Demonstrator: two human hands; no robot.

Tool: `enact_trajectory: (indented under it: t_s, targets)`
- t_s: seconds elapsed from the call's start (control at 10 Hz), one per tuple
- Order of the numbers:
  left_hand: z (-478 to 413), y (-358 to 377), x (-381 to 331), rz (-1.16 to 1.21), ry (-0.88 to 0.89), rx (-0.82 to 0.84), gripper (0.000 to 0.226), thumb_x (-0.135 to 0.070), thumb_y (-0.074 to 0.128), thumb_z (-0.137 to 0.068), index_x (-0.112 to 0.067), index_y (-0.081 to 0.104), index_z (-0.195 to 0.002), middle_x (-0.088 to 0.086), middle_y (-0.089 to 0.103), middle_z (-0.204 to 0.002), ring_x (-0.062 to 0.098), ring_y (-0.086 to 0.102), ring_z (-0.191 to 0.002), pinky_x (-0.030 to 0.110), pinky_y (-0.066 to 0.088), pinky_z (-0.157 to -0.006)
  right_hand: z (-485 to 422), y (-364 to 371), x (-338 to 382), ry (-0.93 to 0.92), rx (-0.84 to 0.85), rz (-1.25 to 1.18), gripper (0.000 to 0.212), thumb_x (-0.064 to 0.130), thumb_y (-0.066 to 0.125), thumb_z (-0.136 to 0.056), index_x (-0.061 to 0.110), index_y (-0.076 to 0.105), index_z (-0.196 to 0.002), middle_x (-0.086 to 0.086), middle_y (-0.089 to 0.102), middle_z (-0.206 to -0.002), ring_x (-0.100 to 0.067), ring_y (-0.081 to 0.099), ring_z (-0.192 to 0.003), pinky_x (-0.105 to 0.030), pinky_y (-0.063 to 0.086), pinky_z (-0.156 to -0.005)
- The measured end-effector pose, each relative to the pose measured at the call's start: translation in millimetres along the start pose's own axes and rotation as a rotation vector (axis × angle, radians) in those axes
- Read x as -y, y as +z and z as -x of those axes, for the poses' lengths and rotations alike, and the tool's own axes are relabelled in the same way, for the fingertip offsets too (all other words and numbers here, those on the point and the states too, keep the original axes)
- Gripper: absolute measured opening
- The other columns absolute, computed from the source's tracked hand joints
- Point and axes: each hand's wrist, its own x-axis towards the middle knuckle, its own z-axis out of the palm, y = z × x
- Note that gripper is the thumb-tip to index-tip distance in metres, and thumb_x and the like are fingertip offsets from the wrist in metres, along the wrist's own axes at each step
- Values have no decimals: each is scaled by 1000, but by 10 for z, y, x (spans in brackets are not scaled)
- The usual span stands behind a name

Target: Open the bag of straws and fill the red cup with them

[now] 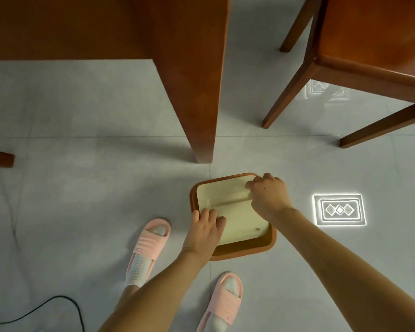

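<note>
No bag of straws and no red cup shows in the head view. On the grey tiled floor lies a square bin (247, 248) with an orange-brown rim and a cream lid (235, 207). My left hand (206, 228) grips the lid's near left edge, fingers curled over it. My right hand (268, 195) grips the lid's far right corner from above. Both forearms reach down from the bottom of the frame.
A wooden table panel (197, 92) stands just beyond the bin. A wooden chair (345, 68) is at the upper right. My feet in pink slippers (146, 250) stand near the bin. A black cable (58, 305) lies bottom left. A bright light patch (339, 209) marks the floor.
</note>
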Motion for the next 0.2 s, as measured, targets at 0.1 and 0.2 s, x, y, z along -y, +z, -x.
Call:
enact_trajectory:
  t_s: [0.1,0.2]
  targets:
    - [85,-212,64,-38,24,6,51,-47,67,-75,-14,37,-97,6,53,-93,20,45,-81,32,41,-73,156,-225,30,21,7,-7,46,-3,42,-76,17,64,-112,0,66,-107,-22,53,-96,-27,36,-69]
    - [225,-558,141,-29,21,-15,43,-46,59,-82,-13,40,-102,8,52,-100,23,45,-87,36,40,-78,375,-533,27,49,22,-23,44,-3,44,-74,16,65,-107,0,68,-101,-22,54,-94,-27,34,-66]
